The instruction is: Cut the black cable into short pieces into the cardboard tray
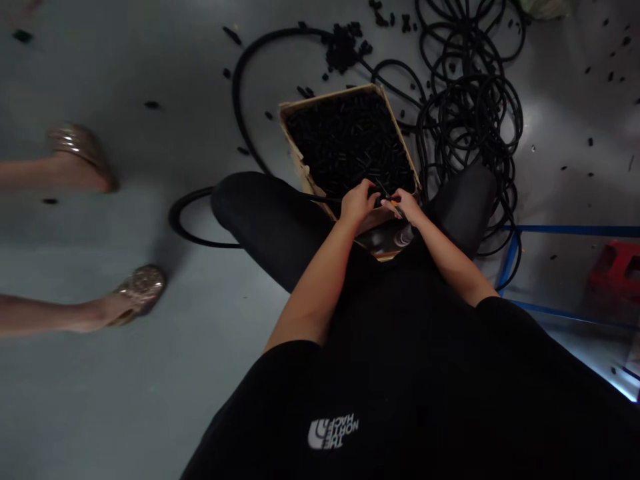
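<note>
Left hand [358, 203] pinches black rubber hose [323, 199], apparently steadying it over open tan box [300, 160]; right hand [407, 204] grasps orange-marked tool [394, 203].

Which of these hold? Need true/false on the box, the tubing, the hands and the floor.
1. The box holds many short black pieces. True.
2. The tangled black tubing is left of the box. False: it is on the right.
3. Left hand and right hand are close together near the box's near edge. True.
4. The floor has no black pieces on it. False: several are scattered there.
5. Something orange shows at the right hand. True.
</note>
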Demonstrator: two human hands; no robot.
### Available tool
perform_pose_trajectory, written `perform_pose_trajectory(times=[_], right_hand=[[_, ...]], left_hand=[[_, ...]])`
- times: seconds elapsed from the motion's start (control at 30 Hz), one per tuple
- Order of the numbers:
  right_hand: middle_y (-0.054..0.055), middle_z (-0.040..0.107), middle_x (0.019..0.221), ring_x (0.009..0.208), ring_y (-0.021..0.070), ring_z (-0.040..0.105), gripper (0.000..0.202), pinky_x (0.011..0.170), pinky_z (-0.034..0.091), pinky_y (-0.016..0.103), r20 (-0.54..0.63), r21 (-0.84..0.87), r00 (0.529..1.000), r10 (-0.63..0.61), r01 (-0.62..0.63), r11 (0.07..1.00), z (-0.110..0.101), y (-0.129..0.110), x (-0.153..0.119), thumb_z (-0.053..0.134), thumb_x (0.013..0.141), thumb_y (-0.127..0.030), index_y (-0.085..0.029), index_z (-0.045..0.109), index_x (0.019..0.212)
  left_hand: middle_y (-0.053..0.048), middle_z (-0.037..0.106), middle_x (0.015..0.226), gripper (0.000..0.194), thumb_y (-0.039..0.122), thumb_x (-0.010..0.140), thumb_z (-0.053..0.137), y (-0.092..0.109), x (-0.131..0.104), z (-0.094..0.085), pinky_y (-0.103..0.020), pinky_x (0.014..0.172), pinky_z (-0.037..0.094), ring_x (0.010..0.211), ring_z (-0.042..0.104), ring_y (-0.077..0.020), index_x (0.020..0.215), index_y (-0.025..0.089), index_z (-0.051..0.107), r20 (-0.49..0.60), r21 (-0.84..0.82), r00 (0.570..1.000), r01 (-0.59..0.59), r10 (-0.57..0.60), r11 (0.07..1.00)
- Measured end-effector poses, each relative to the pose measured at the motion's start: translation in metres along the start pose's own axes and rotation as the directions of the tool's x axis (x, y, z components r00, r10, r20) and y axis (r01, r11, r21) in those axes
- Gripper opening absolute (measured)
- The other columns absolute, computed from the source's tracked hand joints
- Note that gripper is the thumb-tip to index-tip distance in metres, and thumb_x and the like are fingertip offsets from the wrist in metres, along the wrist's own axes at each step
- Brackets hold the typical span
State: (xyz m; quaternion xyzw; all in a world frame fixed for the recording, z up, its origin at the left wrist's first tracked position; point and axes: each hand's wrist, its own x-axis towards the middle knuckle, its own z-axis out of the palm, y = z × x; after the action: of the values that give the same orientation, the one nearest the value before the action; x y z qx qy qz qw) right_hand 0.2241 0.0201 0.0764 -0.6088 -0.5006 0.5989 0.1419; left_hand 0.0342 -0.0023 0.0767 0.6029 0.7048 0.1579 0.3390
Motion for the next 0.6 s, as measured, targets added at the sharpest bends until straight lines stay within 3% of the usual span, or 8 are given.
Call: perform_pose_trajectory(times=[0.13,0.23,0.4,0.6], right_hand=[[-0.009,0.059,0.072,0.065,0.0130,0.060,0.066,0.062,0.046,0.024,0.007,0.008,1.000,-0.023,0.023,1.000,0.001,0.007,0.007,0.100,0.076,-0.065,-0.028,0.049,0.095],[-0.007,0.059,0.078,0.078,0.0156,0.060,0.061,0.073,0.048,0.027,0.023,-0.088,0.997,-0.069,0.071,0.994,0.002,0.007,0.014,0.097,0.076,-0.062,-0.027,0.050,0.093],[-0.004,0.060,0.086,0.089,0.0185,0.057,0.049,0.083,0.044,0.031,-0.004,-0.293,0.990,-0.140,0.133,0.947,0.006,-0.003,0.021,0.091,0.079,-0.054,-0.026,0.051,0.087],[-0.004,0.060,0.085,0.089,0.0192,0.057,0.044,0.084,0.041,0.031,0.010,-0.365,0.982,-0.190,0.180,0.913,0.013,-0.005,0.025,0.086,0.079,-0.050,-0.027,0.050,0.087]], left_hand=[[-0.020,0.082,0.137,0.037,0.032,0.109,0.062,-0.007,0.004,0.012,-0.042,0.113,0.056,0.129,0.076,-0.0359,0.139,0.015,0.076,0.059,-0.006,0.996,-0.060,0.061,0.998],[-0.022,0.081,0.138,0.039,0.031,0.111,0.058,-0.016,0.006,0.016,-0.043,0.115,0.055,0.129,0.075,-0.0356,0.140,0.012,0.077,0.091,-0.009,0.993,-0.074,0.074,0.997],[-0.022,0.078,0.143,0.040,0.029,0.114,0.049,-0.029,0.009,0.009,-0.043,0.114,0.053,0.130,0.073,-0.0343,0.139,0.014,0.078,0.056,0.004,0.998,-0.012,0.012,1.000],[-0.024,0.078,0.142,0.043,0.029,0.117,0.042,-0.031,0.010,-0.004,-0.042,0.109,0.053,0.128,0.073,-0.0350,0.139,0.014,0.076,0.094,0.043,0.993,0.065,-0.069,0.997]])
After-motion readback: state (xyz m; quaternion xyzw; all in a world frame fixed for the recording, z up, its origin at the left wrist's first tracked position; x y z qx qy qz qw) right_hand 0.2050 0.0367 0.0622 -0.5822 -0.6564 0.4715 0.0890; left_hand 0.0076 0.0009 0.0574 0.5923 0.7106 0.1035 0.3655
